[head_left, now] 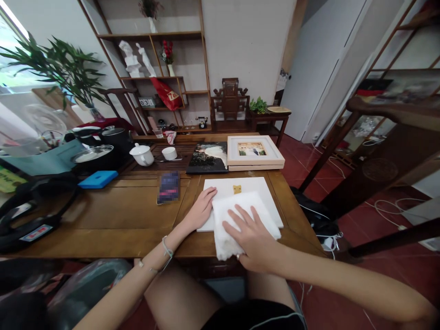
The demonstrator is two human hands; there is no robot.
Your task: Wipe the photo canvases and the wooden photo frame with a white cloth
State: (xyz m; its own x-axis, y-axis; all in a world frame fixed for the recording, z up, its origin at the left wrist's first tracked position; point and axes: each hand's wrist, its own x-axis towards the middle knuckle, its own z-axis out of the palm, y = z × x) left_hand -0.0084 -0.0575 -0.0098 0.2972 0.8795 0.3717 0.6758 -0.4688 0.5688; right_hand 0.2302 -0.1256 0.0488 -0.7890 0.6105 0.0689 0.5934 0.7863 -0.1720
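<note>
One left hand [203,208]: apart from the right, fingers extended, flat on the board's 9 o'clock edge.
Right hand [252,234]: fingers spread, lying on the cloth, gripping nothing visibly.
Cloth [225,240]: white, lying over the board, reaching past its 6 o'clock edge.
Board [252,186]: white, on the table [144,224], yellow piece [237,189] at 12 o'clock.
Beyond the board: black picture [206,158] at 11 o'clock, framed photo [254,151] between 12 and 1.

I note a blue box [98,179], a lidded white pot [141,156] near a white cup [168,154], and a green plant [258,106] on a side table [271,115].
</note>
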